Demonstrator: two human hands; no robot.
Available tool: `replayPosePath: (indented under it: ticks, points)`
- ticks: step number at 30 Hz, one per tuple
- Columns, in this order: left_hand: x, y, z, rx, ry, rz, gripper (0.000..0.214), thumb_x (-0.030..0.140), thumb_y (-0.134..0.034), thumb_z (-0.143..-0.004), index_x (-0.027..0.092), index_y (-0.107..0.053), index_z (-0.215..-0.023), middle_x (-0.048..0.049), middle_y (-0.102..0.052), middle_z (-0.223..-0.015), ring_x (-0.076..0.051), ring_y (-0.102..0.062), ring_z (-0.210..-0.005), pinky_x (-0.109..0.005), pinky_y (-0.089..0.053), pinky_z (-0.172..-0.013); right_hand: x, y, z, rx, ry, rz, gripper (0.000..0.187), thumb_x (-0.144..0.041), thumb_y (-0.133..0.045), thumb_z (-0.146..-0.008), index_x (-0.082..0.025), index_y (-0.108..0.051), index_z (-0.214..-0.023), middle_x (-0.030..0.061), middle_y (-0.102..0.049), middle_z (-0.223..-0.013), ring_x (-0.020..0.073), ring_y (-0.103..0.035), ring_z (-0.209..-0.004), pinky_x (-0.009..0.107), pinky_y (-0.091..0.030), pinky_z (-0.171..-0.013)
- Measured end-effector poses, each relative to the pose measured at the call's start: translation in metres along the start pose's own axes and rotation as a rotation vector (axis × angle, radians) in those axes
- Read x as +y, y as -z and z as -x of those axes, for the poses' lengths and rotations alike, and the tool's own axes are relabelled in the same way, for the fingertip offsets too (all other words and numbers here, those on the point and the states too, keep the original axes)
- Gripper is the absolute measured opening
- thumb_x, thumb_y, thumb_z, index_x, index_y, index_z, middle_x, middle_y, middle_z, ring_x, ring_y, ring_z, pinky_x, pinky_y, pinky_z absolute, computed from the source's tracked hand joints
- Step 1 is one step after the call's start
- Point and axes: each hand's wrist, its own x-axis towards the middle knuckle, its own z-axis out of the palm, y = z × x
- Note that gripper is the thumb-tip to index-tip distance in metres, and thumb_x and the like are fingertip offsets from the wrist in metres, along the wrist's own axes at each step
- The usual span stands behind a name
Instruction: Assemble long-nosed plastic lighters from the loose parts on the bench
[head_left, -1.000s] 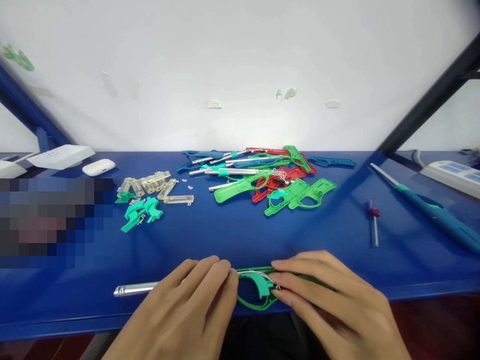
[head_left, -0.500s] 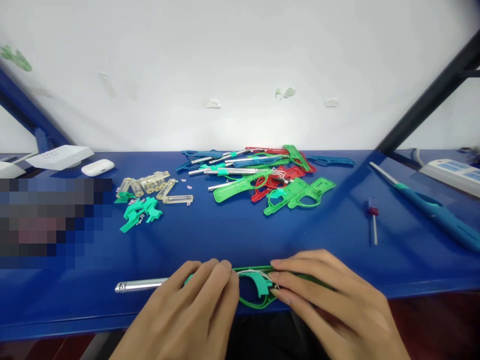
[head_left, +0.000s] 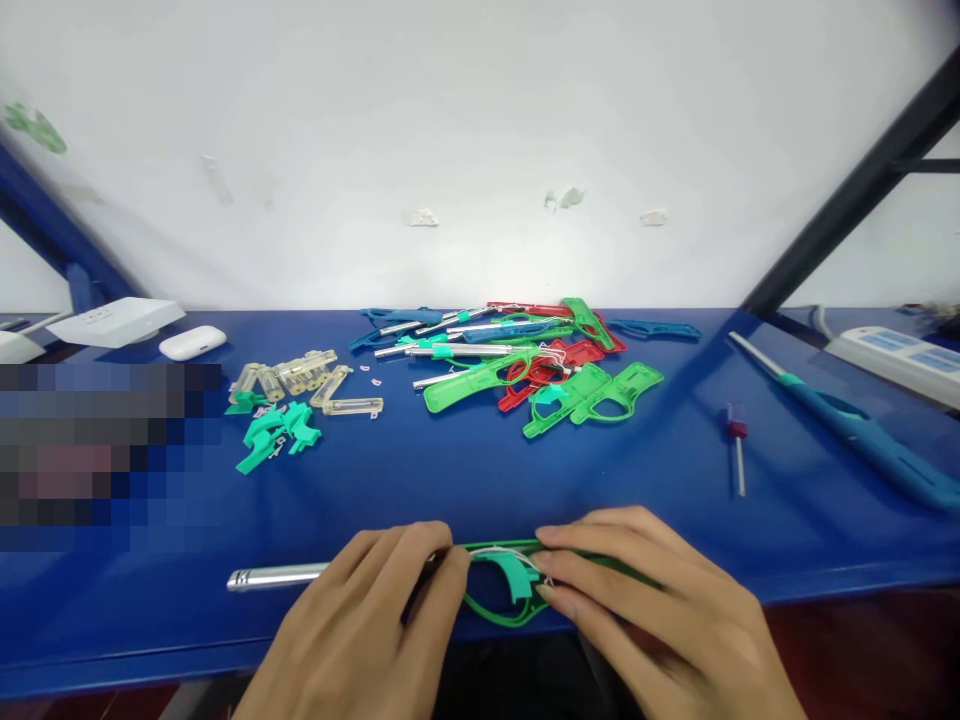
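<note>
A green plastic lighter shell (head_left: 491, 603) with a teal trigger (head_left: 519, 578) and a thin white wire lies at the near edge of the blue table (head_left: 465, 480). Its silver metal tube (head_left: 274, 577) sticks out to the left. My left hand (head_left: 367, 625) rests on the joint between tube and shell, fingers pressed together on it. My right hand (head_left: 652, 610) covers the shell's right end, fingertips pinching beside the trigger. The handle part under that hand is hidden.
Farther back lie a heap of green, red and blue shells with tubes (head_left: 525, 365), teal triggers (head_left: 277, 435) and clear tanks (head_left: 300, 375). On the right are a small red screwdriver (head_left: 736, 445), a finished blue lighter (head_left: 847, 430) and a power strip (head_left: 892, 355). A white earbud case (head_left: 193, 343) sits at left.
My hands stay on the green shell; the left fingers have shifted slightly along it. The view has tipped a little.
</note>
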Motion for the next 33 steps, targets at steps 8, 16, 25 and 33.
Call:
replayPosePath:
  ticks: [8,16,25,33]
  points:
    - [-0.011,-0.013,0.004,-0.006,0.033,0.054,0.051,-0.002,-0.047,-0.093,0.023,-0.064,-0.134,-0.0081,-0.072,-0.122,-0.024,-0.072,-0.109,-0.038,-0.059,-0.097,0.002,-0.006,0.003,0.048,-0.014,0.08,0.017,-0.022,-0.071,-0.098,-0.026,-0.078,-0.113,0.0,-0.084,-0.108,0.0213,-0.078,-0.096,0.035,-0.066,-0.09]
    - [-0.021,-0.014,-0.004,0.031,0.017,0.117,0.05,-0.001,-0.046,-0.096,0.023,-0.065,-0.135,-0.0086,-0.072,-0.118,-0.023,-0.072,-0.103,-0.038,-0.061,-0.092,0.009,0.009,0.003,0.102,-0.239,0.062,0.02,-0.031,-0.064,-0.102,-0.034,-0.073,-0.119,0.0007,-0.078,-0.125,0.0225,-0.074,-0.115,0.035,-0.063,-0.093]
    - [-0.02,-0.007,-0.022,0.129,0.079,0.242,0.027,0.021,-0.045,-0.108,0.022,-0.067,-0.125,-0.0079,-0.073,-0.112,-0.024,-0.075,-0.099,-0.04,-0.067,-0.084,0.101,0.059,-0.048,-0.018,-0.338,0.512,0.047,-0.053,-0.059,-0.1,-0.023,-0.071,-0.133,0.0119,-0.022,-0.177,0.0462,-0.039,-0.152,0.069,-0.035,-0.121]
    - [-0.022,-0.01,-0.024,0.121,0.059,0.245,0.028,0.018,-0.046,-0.106,0.023,-0.068,-0.123,-0.0073,-0.075,-0.11,-0.023,-0.076,-0.097,-0.037,-0.068,-0.084,0.139,0.066,-0.04,-0.391,-0.322,0.344,0.054,-0.058,-0.058,-0.1,-0.029,-0.065,-0.146,0.0093,-0.069,-0.146,0.0329,-0.063,-0.136,0.055,-0.051,-0.115]
